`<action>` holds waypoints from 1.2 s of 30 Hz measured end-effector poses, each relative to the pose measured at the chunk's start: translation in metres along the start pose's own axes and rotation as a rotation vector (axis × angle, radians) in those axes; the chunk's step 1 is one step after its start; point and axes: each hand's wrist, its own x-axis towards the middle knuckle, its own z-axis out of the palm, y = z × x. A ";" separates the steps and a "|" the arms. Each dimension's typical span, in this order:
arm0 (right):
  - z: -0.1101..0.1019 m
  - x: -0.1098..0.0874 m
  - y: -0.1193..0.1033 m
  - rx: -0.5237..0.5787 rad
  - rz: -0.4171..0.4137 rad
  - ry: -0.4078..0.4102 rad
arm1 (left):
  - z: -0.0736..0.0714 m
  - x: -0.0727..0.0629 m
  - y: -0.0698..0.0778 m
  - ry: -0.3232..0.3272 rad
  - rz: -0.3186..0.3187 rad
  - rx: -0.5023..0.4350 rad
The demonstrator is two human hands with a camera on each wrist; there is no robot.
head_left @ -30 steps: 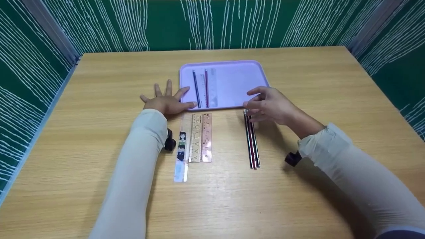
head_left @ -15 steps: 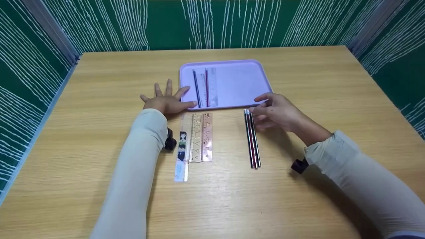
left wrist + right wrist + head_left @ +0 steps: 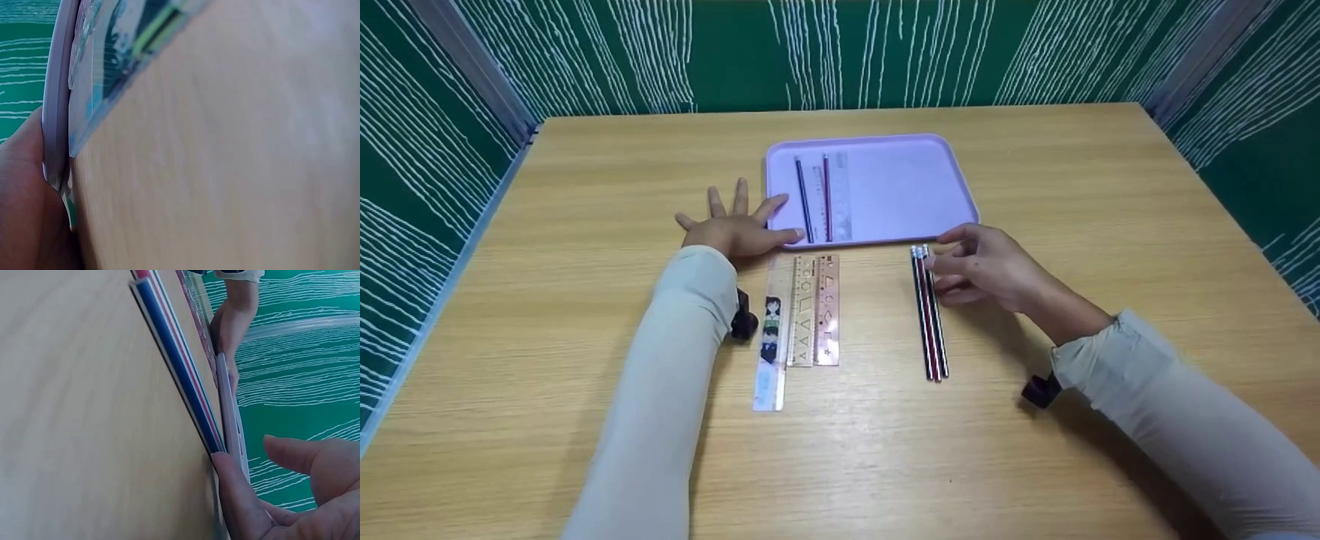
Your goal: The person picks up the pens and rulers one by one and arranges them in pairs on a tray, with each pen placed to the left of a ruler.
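My left hand (image 3: 742, 234) lies with fingers spread at the left side of the purple tray (image 3: 907, 187), thumb and index finger over its rim. Three striped pencils (image 3: 930, 322) lie side by side on the table below the tray. Beside their upper ends is my right hand (image 3: 994, 270), its fingers loosely bent. In the right wrist view, one fingertip (image 3: 224, 461) meets the end of a blue striped pencil (image 3: 180, 365), while another finger stands apart from it. Inside the tray are a dark pencil (image 3: 804, 199), a red pencil (image 3: 828, 199) and clear rulers (image 3: 843, 202).
Between the left forearm and the pencils lie a ruler with cartoon figures (image 3: 769, 390), a yellowish stencil ruler (image 3: 802, 315) and a pink one (image 3: 826, 322). Green panels with white streaks (image 3: 735, 60) enclose the wooden table (image 3: 855, 465) at the back and sides.
My right hand has moved slightly right and toward the person, from above the tray's front edge to beside the pencil ends. The left hand and the pencils stay put.
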 end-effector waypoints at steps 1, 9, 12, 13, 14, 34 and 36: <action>0.001 -0.001 0.001 -0.007 0.000 0.004 | 0.000 0.000 0.000 0.000 0.001 0.000; 0.009 -0.007 0.000 -0.078 -0.014 0.066 | -0.001 0.002 0.000 0.003 0.005 -0.005; 0.011 -0.009 0.000 -0.132 -0.013 0.076 | -0.001 0.002 0.000 -0.003 0.006 -0.002; 0.012 -0.009 0.000 -0.145 -0.012 0.078 | -0.001 0.001 0.001 -0.005 0.006 0.001; 0.012 -0.010 0.001 -0.154 -0.012 0.080 | -0.001 0.001 0.001 -0.007 0.004 0.000; 0.016 -0.008 0.008 -0.012 0.018 0.017 | 0.001 0.002 0.000 -0.001 -0.007 -0.011; 0.014 -0.007 0.008 0.000 0.020 0.001 | 0.000 0.002 0.000 0.000 -0.006 -0.011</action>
